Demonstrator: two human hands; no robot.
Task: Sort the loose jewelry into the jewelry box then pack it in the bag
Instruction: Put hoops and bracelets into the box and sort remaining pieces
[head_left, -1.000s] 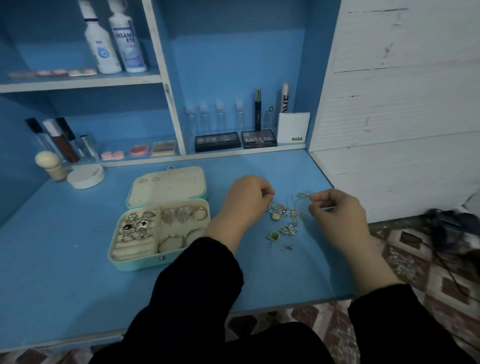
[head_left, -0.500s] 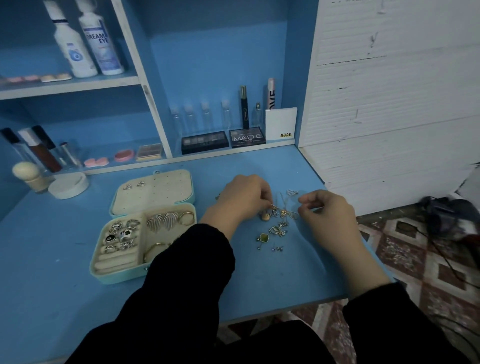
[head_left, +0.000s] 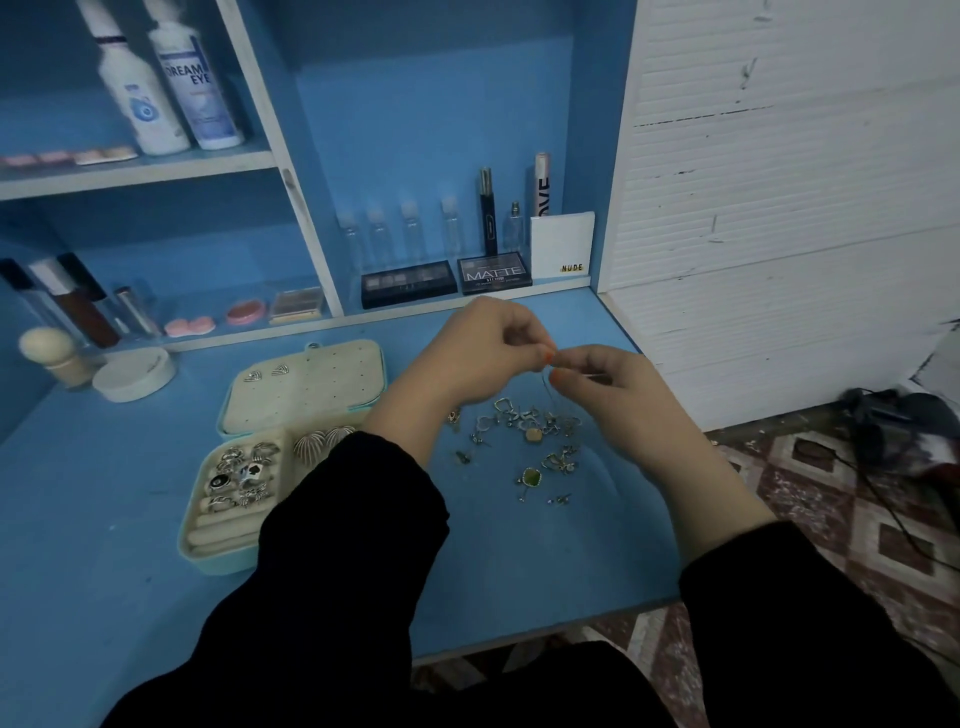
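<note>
A mint jewelry box (head_left: 208, 564) lies open on the blue desk, its cream lid (head_left: 306, 387) carrying two stud earrings and its tray holding several rings and shell earrings. Loose jewelry (head_left: 530, 436) is scattered to its right. My left hand (head_left: 478, 358) and my right hand (head_left: 608, 395) are raised above the pile, fingertips meeting. Both pinch a thin chain (head_left: 545, 382) that hangs down toward the pile. My left sleeve hides the box's right compartments.
Eyeshadow palettes (head_left: 408, 283), small clear bottles and a white NUDE card (head_left: 563, 244) line the back shelf. A round white jar (head_left: 135, 374) and a brush stand at left. The desk's front edge is near; a dark object (head_left: 893, 421) lies on the patterned floor at right.
Both hands rose from the pile and came together, lifting a thin chain between their fingertips. The view also shifted slightly.
</note>
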